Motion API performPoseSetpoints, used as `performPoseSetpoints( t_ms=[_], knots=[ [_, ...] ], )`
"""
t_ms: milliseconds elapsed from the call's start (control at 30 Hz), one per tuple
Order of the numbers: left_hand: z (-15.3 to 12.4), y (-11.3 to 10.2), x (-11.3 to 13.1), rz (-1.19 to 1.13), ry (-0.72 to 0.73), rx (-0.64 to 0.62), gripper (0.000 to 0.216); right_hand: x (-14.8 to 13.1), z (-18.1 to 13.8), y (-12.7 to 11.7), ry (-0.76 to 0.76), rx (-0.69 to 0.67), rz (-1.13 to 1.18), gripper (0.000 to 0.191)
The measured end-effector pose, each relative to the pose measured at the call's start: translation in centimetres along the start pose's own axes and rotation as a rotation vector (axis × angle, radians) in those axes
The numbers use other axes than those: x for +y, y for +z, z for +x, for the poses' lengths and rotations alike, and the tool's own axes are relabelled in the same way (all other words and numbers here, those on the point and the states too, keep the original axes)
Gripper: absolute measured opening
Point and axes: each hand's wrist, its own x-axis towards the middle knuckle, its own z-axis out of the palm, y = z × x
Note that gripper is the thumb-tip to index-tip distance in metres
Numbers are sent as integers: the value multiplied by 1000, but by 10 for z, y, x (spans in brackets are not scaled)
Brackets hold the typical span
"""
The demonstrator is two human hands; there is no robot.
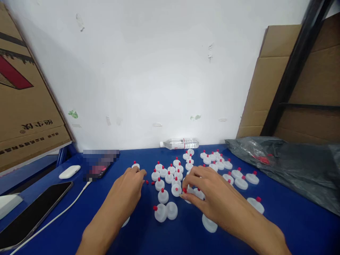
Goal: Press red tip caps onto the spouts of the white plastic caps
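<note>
Several white plastic caps with red tips point(170, 175) stand scattered on a blue table point(287, 219). My left hand point(126, 191) rests knuckles-up at the left of the group, fingers curled, close to two loose red tips point(149, 182). What it holds, if anything, is hidden. My right hand point(209, 193) is over the middle of the group, its fingertips pinched round a white cap with a red tip point(189, 194). A cap lying on its side point(160, 212) and one without a red tip point(172, 210) sit just in front of my hands.
A clear water bottle point(180, 143) lies against the white wall. A dark plastic bag point(289, 163) fills the right side. On the left are a phone point(34, 212) with a white cable point(66, 209), a white earbud case point(69, 171) and a cardboard box point(23, 99).
</note>
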Motion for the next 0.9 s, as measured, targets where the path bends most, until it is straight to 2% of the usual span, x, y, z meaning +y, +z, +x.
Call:
performPoseSetpoints(
  t_ms=[100,167,267,400,533,633,900],
  knots=[
    [1,8,2,10,25,-50,41,1,0,0,75,-150,4,8],
    [1,13,2,14,33,-80,38,3,0,0,106,-199,-2,8],
    [1,18,1,10,43,-99,34,5,0,0,79,-172,-28,8],
    [1,19,0,7,67,-90,29,-2,1,1,-61,-75,62,8],
    [1,19,2,11,80,-88,28,-11,0,4,-124,-161,106,17],
    [0,16,5,19,73,-87,26,-12,0,7,-142,-242,63,14],
    [-7,-1,16,22,68,-52,20,-12,-3,7,-98,-221,82,17]
  ],
)
